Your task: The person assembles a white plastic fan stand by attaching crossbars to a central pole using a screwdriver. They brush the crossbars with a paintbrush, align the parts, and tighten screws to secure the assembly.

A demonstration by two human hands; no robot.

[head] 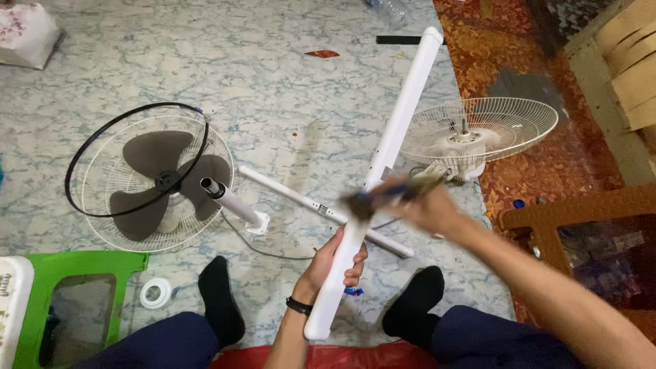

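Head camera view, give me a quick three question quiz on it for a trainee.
1. True or false: the left hand grips the white bar.
2. What does the right hand hold? A) brush B) hammer C) cup
3. Where does the dark fan blade lie?

Key: 1 true. 2 A, a blurred brush over the bar. 3 On the white grille on the floor, left of the bar.

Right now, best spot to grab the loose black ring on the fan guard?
Grip the black ring at its raised upper-left arc, coming from the left. It sits tilted, that arc lifted off the white fan guard, leaving finger room; the right side crosses the fan blades and pole.
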